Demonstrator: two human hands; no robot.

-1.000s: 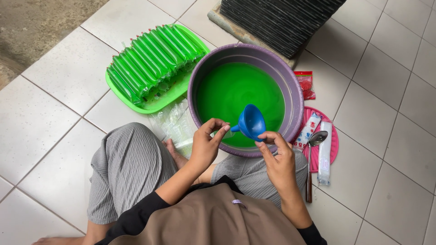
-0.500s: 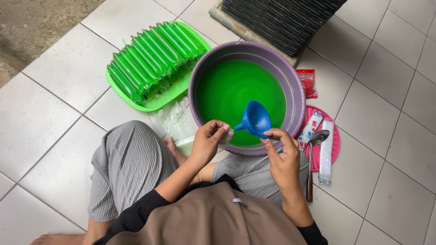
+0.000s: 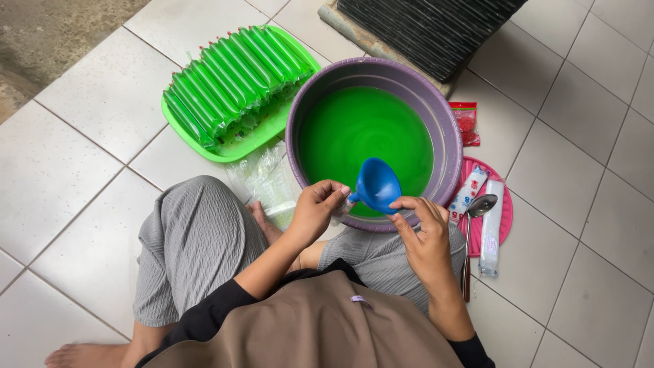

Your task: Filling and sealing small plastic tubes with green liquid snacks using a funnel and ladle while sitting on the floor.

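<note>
Funnel [image 3: 377, 185], a small cone of smooth blue plastic, hangs over the near rim of the basin [image 3: 449, 146], at about 6 o'clock on that rim. It is tilted: its wide mouth faces up and away toward 1 o'clock, and its long axis runs from that mouth down toward the left hand [image 3: 319, 208] at 8 o'clock, where the spout end is hidden. The left hand is closed in a pinch at the spout side of the funnel, with a bit of clear plastic showing under its fingers; whether it grips the spout or only the plastic cannot be told. The right hand [image 3: 424, 238] is half curled, its fingertips touching the funnel's lower edge.

The basin is round, purple, and filled with opaque bright green liquid. At 10 o'clock from it a green tray [image 3: 251, 138] carries a row of long, thin tubes of green liquid [image 3: 228, 82], laid side by side. A heap of clear plastic sleeves [image 3: 262, 178] lies between tray and knee. At 4 o'clock a pink plate [image 3: 505, 211] holds a metal spoon [image 3: 477, 208] and white sachets [image 3: 492, 225]; a small red packet [image 3: 466, 123] lies just beyond. Pale glossy floor tiles [image 3: 88, 102] lie under everything.
</note>
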